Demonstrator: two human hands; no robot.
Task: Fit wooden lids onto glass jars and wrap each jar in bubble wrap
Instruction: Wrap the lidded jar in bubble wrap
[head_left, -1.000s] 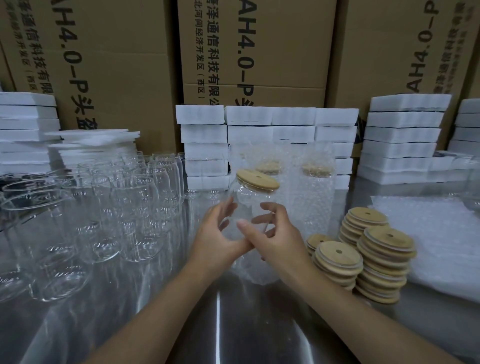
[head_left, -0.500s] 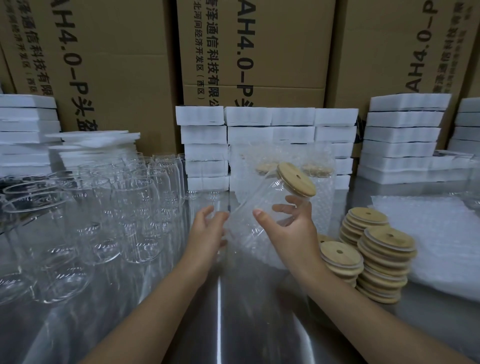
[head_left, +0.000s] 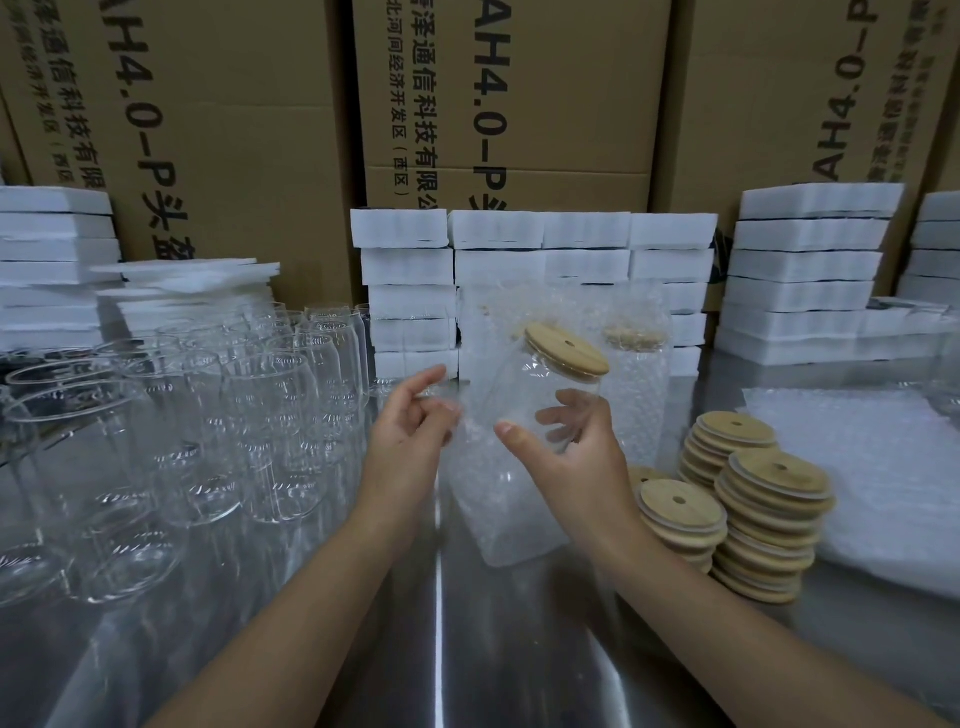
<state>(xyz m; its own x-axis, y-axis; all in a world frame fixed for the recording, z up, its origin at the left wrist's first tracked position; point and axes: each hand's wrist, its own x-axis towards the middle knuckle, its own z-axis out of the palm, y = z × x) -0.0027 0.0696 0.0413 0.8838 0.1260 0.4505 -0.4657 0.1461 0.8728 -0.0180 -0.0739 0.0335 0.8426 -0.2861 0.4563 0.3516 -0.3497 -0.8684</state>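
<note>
My right hand (head_left: 576, 457) is clamped on the glass jar (head_left: 524, 384), thumb in front and fingers behind the glass, holding it tilted above the middle of the bench (head_left: 467, 649). Its wooden lid (head_left: 566, 348) is on and leans toward the far right. My left hand (head_left: 405, 441), just beside it, curls its fingers on the edge of a bubble wrap sheet (head_left: 498, 509) that hangs under the jar down to the bench. Empty jars (head_left: 260, 415) crowd the left edge. Stacks of lids (head_left: 769, 509) stand toward the right edge, and a wrapped jar (head_left: 636, 374) stands near the far edge.
</note>
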